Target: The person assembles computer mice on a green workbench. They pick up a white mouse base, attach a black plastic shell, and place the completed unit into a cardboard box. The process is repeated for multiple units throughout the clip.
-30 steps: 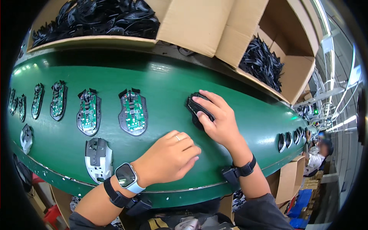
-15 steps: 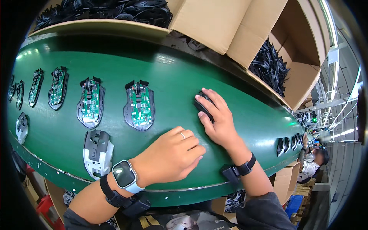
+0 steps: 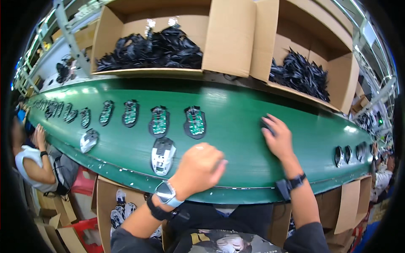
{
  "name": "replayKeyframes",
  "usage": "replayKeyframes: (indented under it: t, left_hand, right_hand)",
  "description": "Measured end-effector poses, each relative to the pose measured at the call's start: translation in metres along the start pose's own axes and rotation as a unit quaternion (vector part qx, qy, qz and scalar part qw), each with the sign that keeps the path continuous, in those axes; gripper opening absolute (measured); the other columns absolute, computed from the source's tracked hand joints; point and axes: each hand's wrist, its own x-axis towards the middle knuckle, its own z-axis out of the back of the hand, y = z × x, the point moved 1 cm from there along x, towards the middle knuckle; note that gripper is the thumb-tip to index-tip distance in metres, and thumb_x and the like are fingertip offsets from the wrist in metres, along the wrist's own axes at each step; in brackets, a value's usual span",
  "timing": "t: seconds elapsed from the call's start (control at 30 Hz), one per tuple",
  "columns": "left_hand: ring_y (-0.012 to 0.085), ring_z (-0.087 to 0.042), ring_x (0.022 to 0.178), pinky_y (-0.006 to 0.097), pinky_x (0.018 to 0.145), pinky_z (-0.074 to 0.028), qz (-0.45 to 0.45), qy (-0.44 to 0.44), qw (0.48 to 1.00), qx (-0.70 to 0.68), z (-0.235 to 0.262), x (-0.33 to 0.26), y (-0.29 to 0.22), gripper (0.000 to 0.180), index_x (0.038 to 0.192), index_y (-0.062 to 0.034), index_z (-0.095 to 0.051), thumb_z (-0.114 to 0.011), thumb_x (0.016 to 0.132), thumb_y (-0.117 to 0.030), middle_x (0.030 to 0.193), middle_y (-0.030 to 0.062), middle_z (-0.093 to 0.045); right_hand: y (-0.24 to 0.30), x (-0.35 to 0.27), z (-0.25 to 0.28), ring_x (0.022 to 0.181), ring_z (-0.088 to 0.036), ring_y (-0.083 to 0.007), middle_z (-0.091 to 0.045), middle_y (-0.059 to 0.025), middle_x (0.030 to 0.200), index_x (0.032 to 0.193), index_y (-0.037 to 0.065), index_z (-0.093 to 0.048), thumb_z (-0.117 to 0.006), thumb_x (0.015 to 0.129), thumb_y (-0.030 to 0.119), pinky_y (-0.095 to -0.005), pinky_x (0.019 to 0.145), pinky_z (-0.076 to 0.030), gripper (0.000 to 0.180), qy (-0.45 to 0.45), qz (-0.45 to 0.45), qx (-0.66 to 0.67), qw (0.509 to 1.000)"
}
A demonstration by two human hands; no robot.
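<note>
My right hand (image 3: 279,135) is wrapped round a black computer mouse (image 3: 267,125) on the green belt; the fingers hide much of it. Held low over the near part of the belt, my left hand (image 3: 202,164) is curled closed and slightly blurred, and the inside of its palm is hidden. A grey and white mouse shell (image 3: 163,157) lies just left of it. Behind that shell are two open mouse bases with green circuit boards, one nearer my hands (image 3: 195,123) and one to its left (image 3: 159,122).
More mouse bases (image 3: 130,114) line the belt (image 3: 236,162) toward the far left, with another shell (image 3: 89,141) in front. Several dark mice (image 3: 339,156) stand at right. Cardboard boxes of black parts (image 3: 158,50) line the back. A co-worker (image 3: 38,164) sits at left.
The view has swung left and back, bringing more of the line and the co-worker into sight. My right hand stays on the black mouse, and my left hand stays curled.
</note>
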Motion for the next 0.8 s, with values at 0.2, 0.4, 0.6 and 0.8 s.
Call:
replayKeyframes:
  t: [0.2, 0.4, 0.6, 0.8]
  left_hand:
    - [0.0456, -0.050, 0.126, 0.057, 0.105, -0.038, 0.331, -0.119, 0.894, 0.279, 0.037, -0.074, 0.020, 0.080, 0.135, 0.0059, -0.051, -0.085, 0.077, -0.037, 0.128, 0.0255, -0.056]
    - [0.0411, -0.060, 0.096, 0.049, 0.086, -0.051, 0.328, -0.126, 0.922, 0.162, 0.055, -0.050, -0.021, 0.043, 0.100, 0.0019, -0.065, -0.084, 0.068, -0.019, 0.101, 0.0200, -0.061]
    - [0.0347, -0.067, 0.102, 0.041, 0.092, -0.055, 0.097, -0.015, 0.986, -0.136, -0.026, 0.066, -0.023, 0.062, 0.114, 0.0017, -0.066, -0.093, 0.068, -0.030, 0.113, 0.0183, -0.066]
    - [0.0372, -0.068, 0.106, 0.043, 0.093, -0.056, 0.006, -0.044, 0.971, -0.233, -0.130, 0.104, 0.010, 0.067, 0.118, 0.0028, -0.063, -0.095, 0.068, -0.028, 0.116, 0.0211, -0.066]
  right_hand:
    - [-0.187, -0.111, 0.147, 0.126, -0.066, -0.0383, -0.070, -0.0224, 0.132, 0.124, 0.001, -0.073, -0.072, 0.090, 0.010, -0.0433, 0.111, -0.050, 0.035, -0.112, -0.198, -0.133, 0.965]
    - [-0.186, -0.103, 0.181, 0.138, -0.054, -0.0430, -0.064, -0.0200, 0.139, 0.138, 0.004, -0.062, -0.075, 0.092, 0.023, -0.0506, 0.116, -0.041, 0.051, -0.127, -0.135, -0.333, 0.925]
    - [-0.103, 0.099, 0.149, 0.098, -0.071, -0.0361, -0.075, -0.0164, 0.100, 0.101, 0.002, -0.074, -0.072, 0.089, 0.013, -0.0450, 0.090, -0.056, 0.017, -0.097, 0.002, -0.010, 0.995]
    - [-0.154, 0.240, 0.054, 0.097, -0.072, -0.0433, -0.074, -0.0257, 0.096, 0.101, -0.002, -0.077, -0.069, 0.084, 0.007, -0.0474, 0.090, -0.058, 0.021, -0.025, 0.021, -0.075, 0.997]
